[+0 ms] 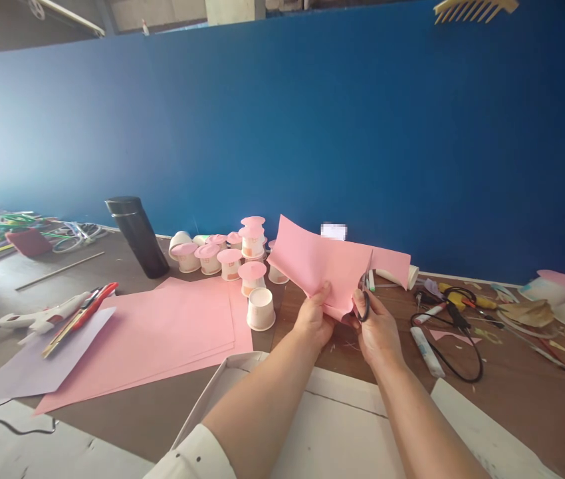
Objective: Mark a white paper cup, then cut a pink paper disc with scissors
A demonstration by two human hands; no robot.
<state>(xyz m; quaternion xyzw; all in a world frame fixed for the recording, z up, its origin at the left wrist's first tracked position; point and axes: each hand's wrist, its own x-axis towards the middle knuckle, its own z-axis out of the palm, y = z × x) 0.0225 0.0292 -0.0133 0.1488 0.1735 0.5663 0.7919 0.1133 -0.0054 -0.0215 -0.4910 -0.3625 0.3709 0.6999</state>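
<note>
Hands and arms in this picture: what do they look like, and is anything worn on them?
The left hand and right hand are bare: no gloves or watch show. A pale, whitish sleeve with small dark dots shows at the left elbow; no right sleeve is in view.

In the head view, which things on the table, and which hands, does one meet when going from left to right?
White glue gun → black bottle → front white cup → left hand holding pink paper → right hand holding scissors → white tube → brown leaf-like piece.
</note>
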